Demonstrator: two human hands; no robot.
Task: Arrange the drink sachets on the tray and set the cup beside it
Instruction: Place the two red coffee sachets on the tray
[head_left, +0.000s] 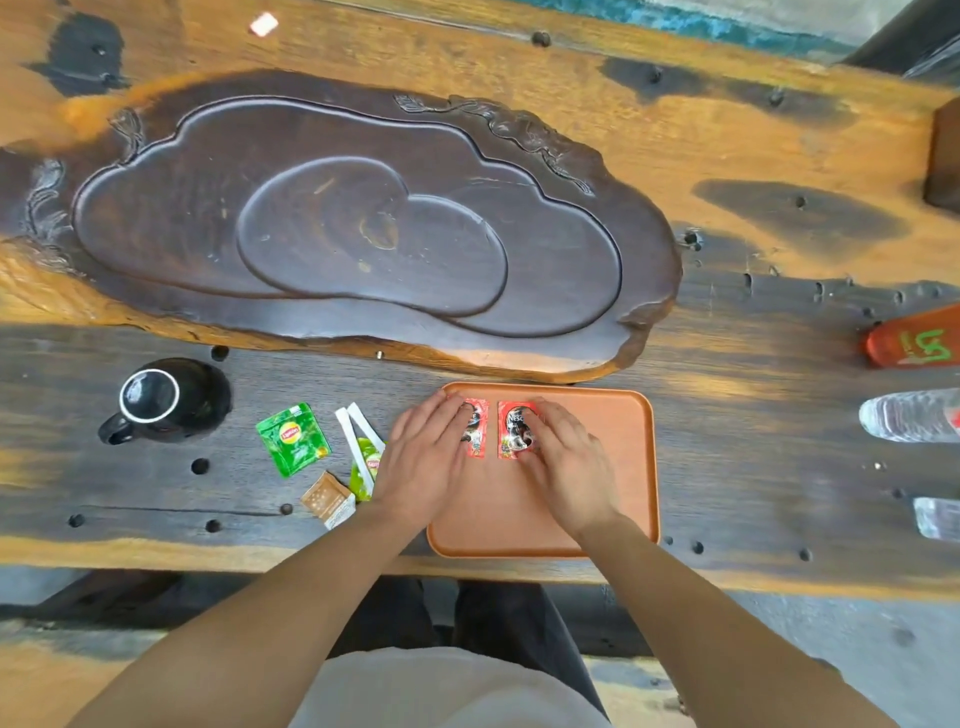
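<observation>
An orange tray (613, 467) lies at the table's near edge. Two red coffee sachets rest side by side on its far left part. My left hand (428, 457) lies flat with its fingertips on the left red sachet (477, 431). My right hand (566, 457) presses its fingers on the right red sachet (514, 428). Left of the tray on the table lie a green tea sachet (292, 439), two white stick sachets (358, 441) over a second green sachet (363, 467), and a brown sachet (327, 500). A black cup (156, 400) with a white rim stands far left.
A large dark carved wooden tea board (337, 223) fills the table behind the tray. At the right edge lie an orange packet (914, 340) and two clear plastic bottles (909, 415). The table's front edge runs just below the tray.
</observation>
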